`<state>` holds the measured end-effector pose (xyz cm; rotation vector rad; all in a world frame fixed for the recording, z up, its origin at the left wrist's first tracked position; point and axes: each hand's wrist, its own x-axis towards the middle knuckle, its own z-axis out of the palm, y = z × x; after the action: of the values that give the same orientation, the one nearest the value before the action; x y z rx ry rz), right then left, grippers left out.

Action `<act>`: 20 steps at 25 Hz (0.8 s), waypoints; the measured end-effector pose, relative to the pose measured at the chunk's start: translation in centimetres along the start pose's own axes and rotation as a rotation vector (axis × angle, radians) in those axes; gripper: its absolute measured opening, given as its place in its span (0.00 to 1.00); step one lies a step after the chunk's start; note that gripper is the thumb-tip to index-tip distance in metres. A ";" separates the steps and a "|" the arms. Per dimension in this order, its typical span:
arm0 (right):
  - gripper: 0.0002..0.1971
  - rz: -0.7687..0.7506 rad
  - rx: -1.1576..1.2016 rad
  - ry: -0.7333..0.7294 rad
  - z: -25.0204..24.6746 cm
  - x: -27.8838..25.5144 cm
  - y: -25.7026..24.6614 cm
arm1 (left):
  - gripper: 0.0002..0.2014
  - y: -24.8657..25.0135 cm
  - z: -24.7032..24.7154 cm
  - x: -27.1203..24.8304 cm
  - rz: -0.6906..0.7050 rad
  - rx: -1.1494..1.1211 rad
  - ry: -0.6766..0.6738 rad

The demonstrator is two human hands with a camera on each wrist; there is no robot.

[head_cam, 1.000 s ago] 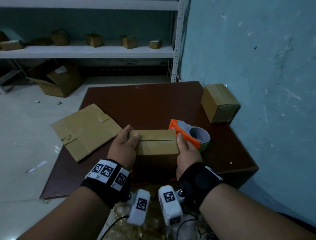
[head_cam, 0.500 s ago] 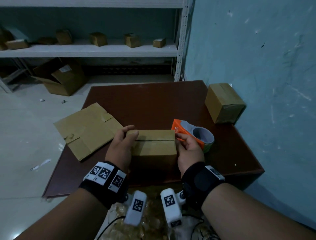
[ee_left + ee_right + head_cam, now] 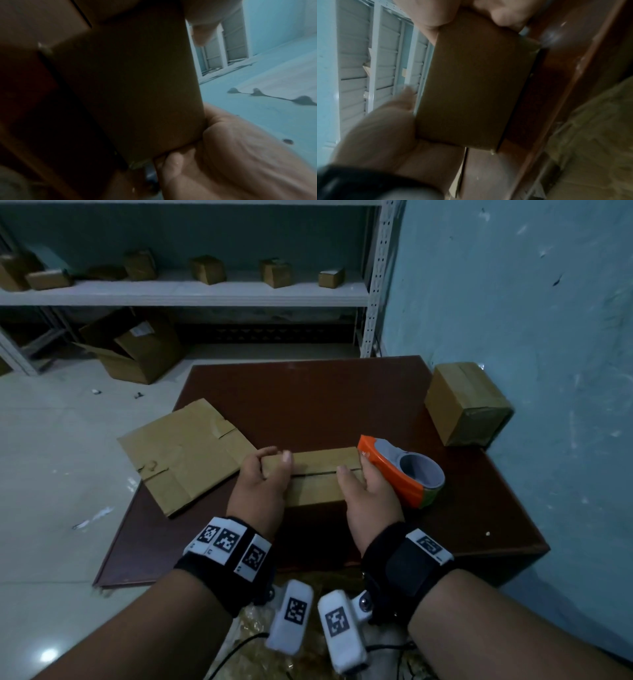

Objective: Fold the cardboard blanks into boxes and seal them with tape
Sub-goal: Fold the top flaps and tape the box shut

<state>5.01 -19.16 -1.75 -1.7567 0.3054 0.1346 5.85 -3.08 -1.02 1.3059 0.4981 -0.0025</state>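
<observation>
A small folded cardboard box (image 3: 317,491) stands near the front of the dark brown table (image 3: 308,392), its top flaps closed along a thin seam. My left hand (image 3: 274,460) grips its left end, fingers curled over the far corner and thumb on top. On the right end my right hand (image 3: 354,474) holds the box, with its thumb on the seam. An orange tape dispenser (image 3: 400,474) lies just right of that hand. The wrist views show a shadowed side of the box (image 3: 128,81) (image 3: 471,88) between both hands.
A flat cardboard blank (image 3: 185,453) lies on the table's left part, overhanging its edge. A sealed box (image 3: 466,405) sits at the right, against the blue wall. Beyond the table are a white shelf (image 3: 191,296) with several small boxes and an open carton (image 3: 137,350) on the floor.
Both hands have shifted up onto the box's top: the left fingers now curl over the far left corner and the right thumb has slid inward onto the seam. The box stays put.
</observation>
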 end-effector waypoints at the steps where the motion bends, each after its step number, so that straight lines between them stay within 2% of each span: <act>1: 0.28 0.010 0.000 0.028 -0.1 0.3 -0.1 | 0.13 0.2 0.2 0.0 0.020 0.100 0.059; 3: 0.19 0.007 0.010 0.061 -0.1 0.7 -0.4 | 0.09 0.1 0.3 -0.1 0.048 0.197 0.017; 4: 0.20 0.002 -0.003 0.067 -0.1 0.9 -0.4 | 0.08 0.0 0.2 0.0 0.069 0.239 0.008; 7: 0.47 0.001 -0.099 0.094 0.3 0.8 -0.2 | 0.07 -0.6 0.3 0.0 0.136 0.308 0.001; 8: 0.49 -0.003 -0.137 0.103 0.5 0.6 -0.1 | 0.08 -0.8 0.3 -0.1 0.161 0.347 -0.017; 11: 0.38 0.010 -0.135 0.134 0.2 0.6 0.0 | 0.10 -0.7 0.2 -0.4 0.212 0.423 0.022; 14: 0.29 0.011 -0.077 0.134 -0.2 0.3 -0.2 | 0.15 -0.2 -0.4 -0.2 0.139 0.418 0.018; 15: 0.28 0.006 -0.060 0.132 -0.3 0.3 -0.3 | 0.17 -0.2 -0.6 0.2 0.145 0.476 0.004; 19: 0.29 0.015 -0.066 0.087 -0.5 0.3 -0.7 | 0.33 -0.3 -0.7 0.8 0.065 0.394 -0.010; 20: 0.29 0.013 -0.097 0.073 -0.5 0.4 -0.6 | 0.33 -0.6 -0.7 0.8 0.078 0.407 -0.034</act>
<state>5.49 -19.56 -1.14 -1.8585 0.3688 0.0963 6.14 -2.41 -1.98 1.7206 0.4302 -0.0640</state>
